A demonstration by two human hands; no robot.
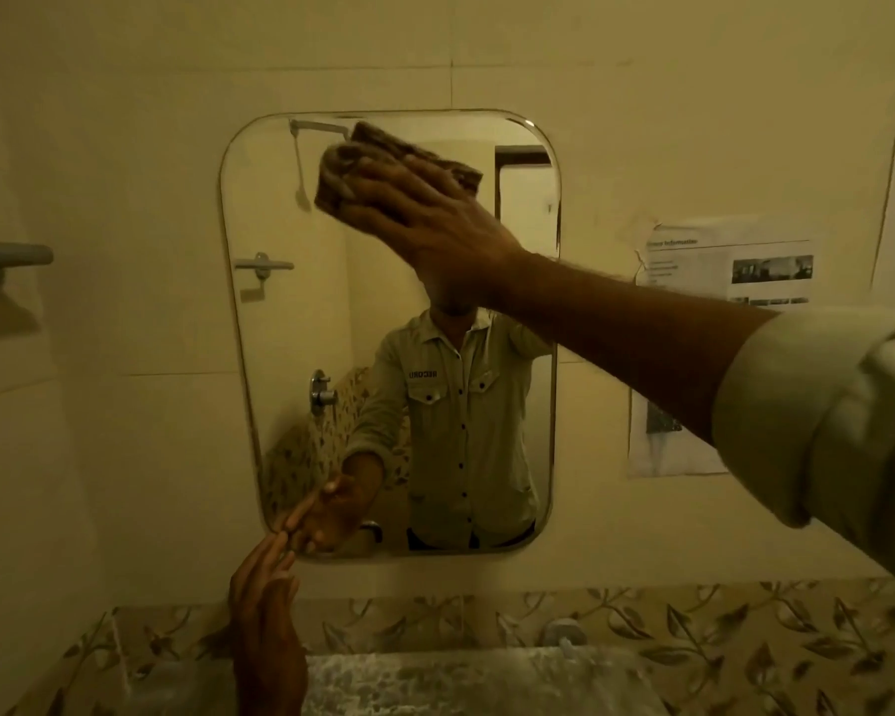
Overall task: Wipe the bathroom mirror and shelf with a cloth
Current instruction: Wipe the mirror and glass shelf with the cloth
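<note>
A rounded rectangular mirror (290, 354) hangs on the pale tiled wall. My right hand (435, 224) presses a folded brown cloth (342, 173) flat against the mirror's upper middle, the arm reaching in from the right. My left hand (264, 602) is raised at the mirror's lower left corner, fingers straight and together, fingertips touching or nearly touching the glass edge, holding nothing. A speckled stone shelf (435, 679) runs below the mirror. The mirror reflects my shirt and both arms.
A grey wall fitting (6, 261) sticks out at the left edge. A printed paper notice (719, 354) is stuck to the wall right of the mirror. Leaf-patterned tiles (693, 627) border the shelf, and a small tap (564, 638) stands at its back.
</note>
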